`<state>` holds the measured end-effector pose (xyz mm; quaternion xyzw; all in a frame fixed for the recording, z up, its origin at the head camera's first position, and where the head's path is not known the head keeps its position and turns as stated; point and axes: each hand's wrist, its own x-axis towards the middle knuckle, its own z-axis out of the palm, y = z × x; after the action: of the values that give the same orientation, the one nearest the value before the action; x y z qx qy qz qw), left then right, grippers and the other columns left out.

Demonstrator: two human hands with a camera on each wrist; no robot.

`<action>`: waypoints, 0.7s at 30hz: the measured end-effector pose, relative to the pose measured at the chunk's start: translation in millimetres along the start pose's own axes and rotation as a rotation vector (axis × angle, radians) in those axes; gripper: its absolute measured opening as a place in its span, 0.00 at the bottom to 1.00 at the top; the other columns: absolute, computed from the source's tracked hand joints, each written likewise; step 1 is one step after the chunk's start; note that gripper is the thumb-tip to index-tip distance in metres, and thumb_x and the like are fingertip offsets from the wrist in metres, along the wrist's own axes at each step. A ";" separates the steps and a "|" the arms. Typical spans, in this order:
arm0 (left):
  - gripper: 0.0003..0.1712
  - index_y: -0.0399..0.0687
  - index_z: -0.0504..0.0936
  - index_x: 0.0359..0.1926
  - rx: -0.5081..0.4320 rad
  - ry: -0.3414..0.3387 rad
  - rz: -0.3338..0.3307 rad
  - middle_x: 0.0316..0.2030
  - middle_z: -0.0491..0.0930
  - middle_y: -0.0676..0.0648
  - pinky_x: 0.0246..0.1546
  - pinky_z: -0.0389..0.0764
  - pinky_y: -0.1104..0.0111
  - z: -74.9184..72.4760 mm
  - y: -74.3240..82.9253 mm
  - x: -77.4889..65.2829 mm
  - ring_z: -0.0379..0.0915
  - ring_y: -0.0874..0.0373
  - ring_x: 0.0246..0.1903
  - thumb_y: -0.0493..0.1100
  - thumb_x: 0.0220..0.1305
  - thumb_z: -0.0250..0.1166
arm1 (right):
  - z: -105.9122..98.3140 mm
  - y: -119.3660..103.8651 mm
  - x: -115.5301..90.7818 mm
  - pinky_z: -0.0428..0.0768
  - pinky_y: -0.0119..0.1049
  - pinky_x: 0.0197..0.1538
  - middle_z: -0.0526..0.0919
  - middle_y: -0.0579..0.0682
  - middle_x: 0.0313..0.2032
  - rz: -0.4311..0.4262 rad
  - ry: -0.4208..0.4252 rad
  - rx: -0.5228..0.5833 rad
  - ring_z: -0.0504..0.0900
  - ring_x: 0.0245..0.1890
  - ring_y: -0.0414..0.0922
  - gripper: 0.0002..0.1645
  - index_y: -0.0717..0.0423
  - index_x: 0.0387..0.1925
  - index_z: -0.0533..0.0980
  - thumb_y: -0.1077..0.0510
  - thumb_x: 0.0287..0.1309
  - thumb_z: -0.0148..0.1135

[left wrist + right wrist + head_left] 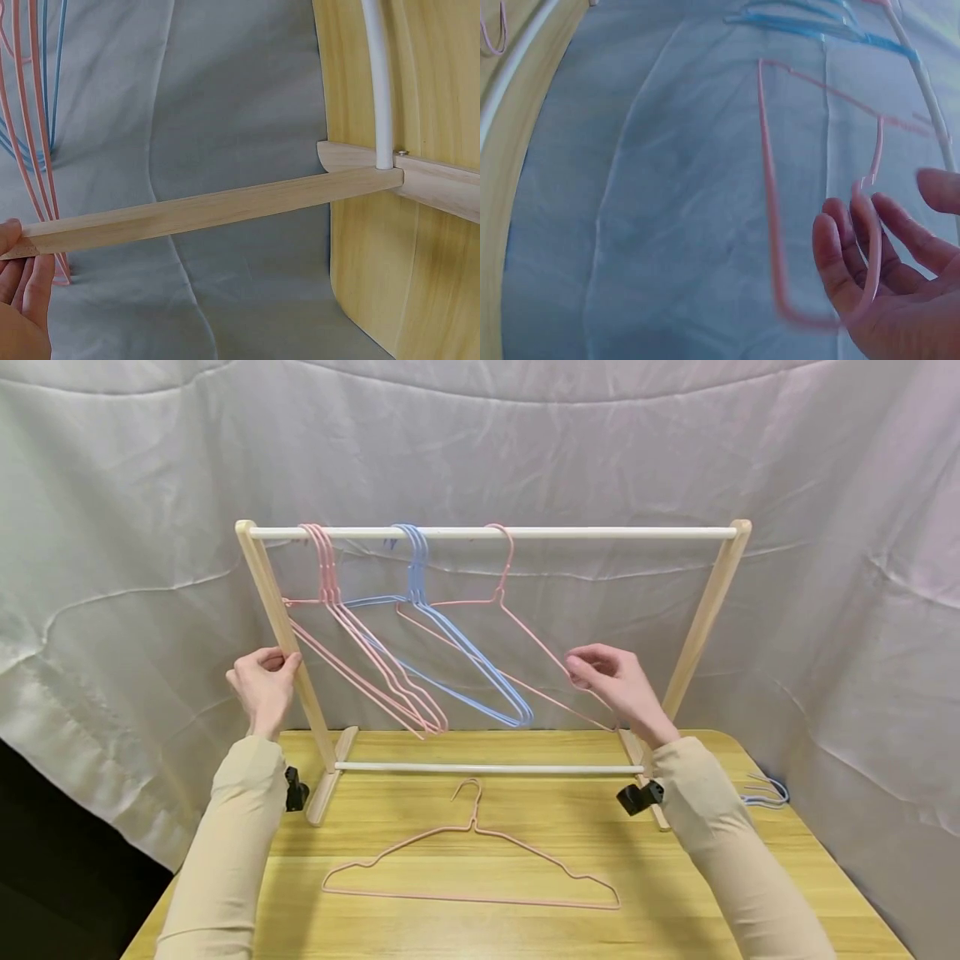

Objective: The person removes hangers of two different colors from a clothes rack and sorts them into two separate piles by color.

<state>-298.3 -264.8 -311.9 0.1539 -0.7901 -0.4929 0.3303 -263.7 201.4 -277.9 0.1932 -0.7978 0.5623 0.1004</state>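
My left hand (264,685) pinches the left wooden post (195,214) of a hanger rack between thumb and fingers. On the right, my right hand (622,689) is by the sloping arm of a pink hanger (533,636) that hangs from the rack's white top rail (615,533). The right wrist view shows that hanger's end in front of the fingers, the thumb held away from it; whether they touch is unclear. Several blue hangers (416,568) hang left of it, and several pink hangers (326,568) hang near the left post. Another pink hanger (472,900) lies flat on the table.
The rack stands on a wood-grain table (480,935), with a white lower rail (487,768) between its feet. Blue hanger hooks (780,797) show at the table's right edge, partly behind the right sleeve. A grey curtain (562,460) hangs behind everything.
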 end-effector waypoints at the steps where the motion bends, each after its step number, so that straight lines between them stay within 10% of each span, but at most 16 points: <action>1: 0.19 0.38 0.87 0.50 0.002 0.000 -0.001 0.50 0.84 0.33 0.64 0.56 0.57 -0.2 -0.1 0.0 0.61 0.47 0.63 0.46 0.65 0.69 | 3.3 -3.2 1.9 0.83 0.25 0.44 0.87 0.42 0.36 0.003 -0.007 -0.042 0.84 0.35 0.31 0.20 0.71 0.53 0.77 0.58 0.69 0.60; 6: 0.19 0.37 0.87 0.50 0.006 -0.003 0.001 0.49 0.84 0.33 0.64 0.56 0.56 -0.2 -1.1 -0.4 0.62 0.47 0.63 0.46 0.65 0.69 | 16.3 -11.8 10.2 0.83 0.27 0.39 0.86 0.59 0.39 0.000 0.019 -0.187 0.81 0.30 0.31 0.17 0.67 0.49 0.80 0.58 0.64 0.66; 21: 0.19 0.36 0.87 0.50 -0.007 0.003 0.014 0.49 0.85 0.32 0.67 0.57 0.57 -0.2 0.4 -0.2 0.61 0.49 0.66 0.45 0.64 0.69 | 27.9 -7.7 20.3 0.74 0.24 0.32 0.84 0.52 0.28 -0.014 0.137 -0.307 0.76 0.25 0.34 0.10 0.65 0.38 0.83 0.60 0.60 0.69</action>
<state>-298.0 -264.6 -311.5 0.1479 -0.7891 -0.4930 0.3353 -277.2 169.0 -273.3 0.1425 -0.8642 0.4449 0.1869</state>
